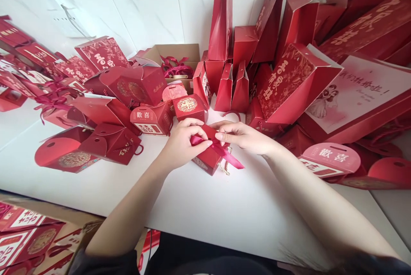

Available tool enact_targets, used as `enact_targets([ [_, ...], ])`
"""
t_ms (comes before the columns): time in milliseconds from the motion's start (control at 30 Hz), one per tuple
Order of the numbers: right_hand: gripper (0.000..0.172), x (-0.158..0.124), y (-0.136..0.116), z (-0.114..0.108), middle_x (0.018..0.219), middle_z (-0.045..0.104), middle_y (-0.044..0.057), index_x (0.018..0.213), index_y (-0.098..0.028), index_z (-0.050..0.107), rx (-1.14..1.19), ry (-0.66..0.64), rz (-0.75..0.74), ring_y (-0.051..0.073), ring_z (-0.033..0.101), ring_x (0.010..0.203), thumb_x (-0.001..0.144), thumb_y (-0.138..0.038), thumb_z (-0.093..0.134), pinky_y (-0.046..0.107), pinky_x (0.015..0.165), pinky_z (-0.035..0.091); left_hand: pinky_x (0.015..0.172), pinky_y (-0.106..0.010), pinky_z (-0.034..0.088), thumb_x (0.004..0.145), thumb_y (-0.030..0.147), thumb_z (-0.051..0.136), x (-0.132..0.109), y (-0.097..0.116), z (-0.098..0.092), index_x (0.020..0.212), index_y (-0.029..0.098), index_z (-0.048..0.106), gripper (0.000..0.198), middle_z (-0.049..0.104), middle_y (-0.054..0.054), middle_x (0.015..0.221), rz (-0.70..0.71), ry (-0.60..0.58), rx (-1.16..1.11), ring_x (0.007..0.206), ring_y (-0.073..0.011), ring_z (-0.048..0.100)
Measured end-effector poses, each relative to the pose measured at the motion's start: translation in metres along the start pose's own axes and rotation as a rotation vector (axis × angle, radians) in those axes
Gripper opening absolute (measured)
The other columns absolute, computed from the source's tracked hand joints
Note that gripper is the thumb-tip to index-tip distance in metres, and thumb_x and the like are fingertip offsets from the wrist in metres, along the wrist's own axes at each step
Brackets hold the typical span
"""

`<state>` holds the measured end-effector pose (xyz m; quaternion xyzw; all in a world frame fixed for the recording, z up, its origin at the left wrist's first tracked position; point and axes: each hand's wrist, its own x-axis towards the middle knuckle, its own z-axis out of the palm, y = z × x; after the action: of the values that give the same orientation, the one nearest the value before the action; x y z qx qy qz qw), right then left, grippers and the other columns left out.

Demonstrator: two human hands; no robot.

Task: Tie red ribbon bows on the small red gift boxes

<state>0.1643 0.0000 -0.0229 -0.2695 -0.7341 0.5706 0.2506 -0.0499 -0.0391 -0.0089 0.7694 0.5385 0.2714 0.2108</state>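
A small red gift box (208,160) stands on the white table, with a magenta ribbon (228,158) across its top. One ribbon tail hangs loose toward the lower right. My left hand (186,140) pinches the ribbon at the box's left side, thumb and fingers closed. From the right, my right hand (239,137) pinches the ribbon near the middle of the box top. A twisted cream-and-gold cord (225,168) dangles at the box's right side. Fingers of both hands cover part of the ribbon, so its knot or loop is hard to make out.
Red gift boxes (109,144) crowd the left, and red gift bags (285,86) the right. A cardboard box (192,54) with magenta ribbons stands by the marble-patterned wall (144,1). At lower left, more boxes (30,245) sit below the table edge.
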Motion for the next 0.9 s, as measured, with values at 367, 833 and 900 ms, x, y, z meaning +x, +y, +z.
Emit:
enact_targets([
  [367,0.041,0.005,0.014,-0.004,0.128,0.054,0.007,0.066,-0.017,0.056,0.032,0.027,-0.003,0.022,0.051,0.111,0.092,-0.050,0.054,0.034,0.088,0.042,0.107,-0.040,0.043,0.078,0.031,0.068,0.004,-0.018,0.010,0.076,0.021,0.066,0.010,0.051,-0.003,0.136,-0.018,-0.078,-0.196,0.127,-0.0243,0.052],
  [833,0.037,-0.009,-0.010,-0.009,0.119,0.061,0.005,0.109,-0.025,0.061,0.097,0.153,0.118,0.022,0.056,0.112,0.094,-0.055,0.047,0.038,0.099,0.041,0.115,-0.049,0.034,0.062,0.031,0.086,0.000,-0.051,-0.028,0.146,0.041,0.031,0.101,0.034,-0.005,0.156,0.064,-0.450,-0.531,0.145,-0.0294,0.030],
  [900,0.039,-0.012,-0.014,-0.013,0.121,0.060,0.005,0.107,-0.025,0.062,0.046,0.172,0.142,0.022,0.056,0.112,0.093,-0.058,0.047,0.038,0.099,0.042,0.117,-0.050,0.031,0.064,0.031,0.085,-0.001,-0.058,-0.031,0.150,0.040,0.022,0.107,0.027,-0.006,0.159,0.069,-0.492,-0.467,0.148,-0.0299,0.024],
])
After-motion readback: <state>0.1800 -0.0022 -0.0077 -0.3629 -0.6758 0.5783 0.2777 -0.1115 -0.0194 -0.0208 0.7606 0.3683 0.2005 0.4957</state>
